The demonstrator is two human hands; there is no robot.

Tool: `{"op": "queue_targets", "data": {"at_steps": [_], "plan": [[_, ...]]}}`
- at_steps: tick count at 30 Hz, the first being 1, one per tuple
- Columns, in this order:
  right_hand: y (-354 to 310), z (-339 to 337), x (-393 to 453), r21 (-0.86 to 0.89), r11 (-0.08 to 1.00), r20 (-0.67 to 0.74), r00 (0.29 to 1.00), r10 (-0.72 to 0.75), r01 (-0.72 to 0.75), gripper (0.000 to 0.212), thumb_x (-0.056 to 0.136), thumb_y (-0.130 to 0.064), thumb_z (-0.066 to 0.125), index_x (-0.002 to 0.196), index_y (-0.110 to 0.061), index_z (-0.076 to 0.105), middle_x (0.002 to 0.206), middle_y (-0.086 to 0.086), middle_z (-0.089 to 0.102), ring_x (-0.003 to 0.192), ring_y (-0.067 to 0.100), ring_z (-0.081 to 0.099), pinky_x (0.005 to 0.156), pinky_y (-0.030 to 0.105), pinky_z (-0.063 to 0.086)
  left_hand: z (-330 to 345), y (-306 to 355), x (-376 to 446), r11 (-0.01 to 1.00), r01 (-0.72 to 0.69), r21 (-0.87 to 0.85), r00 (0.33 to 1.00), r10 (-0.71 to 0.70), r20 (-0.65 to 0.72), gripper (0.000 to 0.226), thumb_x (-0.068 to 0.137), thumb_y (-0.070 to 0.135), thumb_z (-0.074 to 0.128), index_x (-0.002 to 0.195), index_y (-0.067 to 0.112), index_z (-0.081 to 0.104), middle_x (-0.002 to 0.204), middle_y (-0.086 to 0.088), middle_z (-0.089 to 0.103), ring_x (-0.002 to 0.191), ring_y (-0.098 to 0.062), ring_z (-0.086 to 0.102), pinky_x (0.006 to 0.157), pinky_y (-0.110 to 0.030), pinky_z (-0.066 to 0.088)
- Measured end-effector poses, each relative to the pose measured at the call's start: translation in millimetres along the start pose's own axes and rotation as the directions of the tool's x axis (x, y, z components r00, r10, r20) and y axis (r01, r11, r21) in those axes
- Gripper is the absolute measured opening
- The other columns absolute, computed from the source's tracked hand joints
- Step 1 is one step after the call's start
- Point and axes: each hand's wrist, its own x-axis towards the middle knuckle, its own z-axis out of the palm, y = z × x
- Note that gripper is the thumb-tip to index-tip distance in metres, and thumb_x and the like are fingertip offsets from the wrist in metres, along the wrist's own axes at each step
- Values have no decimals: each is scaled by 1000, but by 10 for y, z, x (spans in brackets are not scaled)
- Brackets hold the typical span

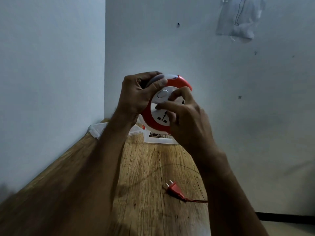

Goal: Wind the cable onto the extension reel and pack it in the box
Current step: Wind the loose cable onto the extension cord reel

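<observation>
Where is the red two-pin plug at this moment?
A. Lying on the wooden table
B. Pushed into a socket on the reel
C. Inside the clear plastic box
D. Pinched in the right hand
A: the red two-pin plug lies on the wooden table, well below the round red and white reel that both hands hold up.

Pale blue walls [51, 57] meet in a corner behind the fingers; a wood-grain counter [150, 167] lies below them, dimly lit.

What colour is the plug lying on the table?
Red, with two silver pins; the plug shows clearly in the head view.
</observation>
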Motion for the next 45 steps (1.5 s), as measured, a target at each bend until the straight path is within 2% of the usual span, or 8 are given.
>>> {"op": "queue_targets", "data": {"at_steps": [4,19,23,30,34,37,40,45], "plan": [[94,42,-25,-104,995,111,994,9,3,57,87,-18,75,140,-31,58,153,19,31,121,39,59,93,46,60,-27,-16,0,1000,22,17,1000,-22,-10,33,91,24,71,122,13,69,106,10,71,94,-1,73,78,-17,58],[36,275,-114,-141,987,-205,978,47,-77,52,78,-26,85,128,-24,69,128,24,59,92,37,71,73,41,63,-3,36,-33,999,18,45,999,-20,28,34,91,25,72,123,11,70,112,5,73,99,-7,73,82,-22,60],[23,322,-133,-44,983,-288,944,160,-180,55,77,-26,79,130,-22,67,108,17,68,83,28,69,69,26,54,25,59,-32,992,-39,124,998,32,58,34,92,27,71,123,12,70,118,-2,74,103,-12,72,86,-24,60],[-50,383,-116,269,917,-371,847,382,-296,59,78,-43,83,129,-19,66,113,4,76,89,15,74,77,27,63,77,66,-44,982,-81,171,995,70,72,37,91,29,72,123,10,71,119,-4,74,103,-13,72,87,-27,61],[-138,393,-60,664,628,-294,630,719,-406,60,73,-43,87,125,-19,67,118,3,73,98,16,73,77,36,65,137,98,-37,979,-108,174,994,103,36,40,92,28,72,126,8,69,122,-7,73,105,-14,72,87,-23,60],[-198,379,-16,902,151,60,462,885,-405,54,71,-33,89,118,-19,66,117,3,69,105,22,70,75,39,65,169,107,-49,964,-165,208,986,153,73,41,92,30,71,126,8,68,123,-7,73,105,-15,71,88,-20,59],[-248,327,-11,915,-239,350,345,871,-325,50,71,-22,89,114,-16,66,114,7,70,103,28,70,63,29,63,167,80,-57,953,-185,242,980,161,114,42,92,31,72,127,9,68,123,-7,72,105,-16,72,89,-22,59],[-297,292,1,886,-365,443,287,849,-287,45,71,-16,88,111,-13,67,106,11,74,93,31,74,53,23,55,149,42,-57,950,-198,244,979,177,103,41,92,31,71,126,8,69,122,-6,73,103,-12,70,86,-13,56]]}}
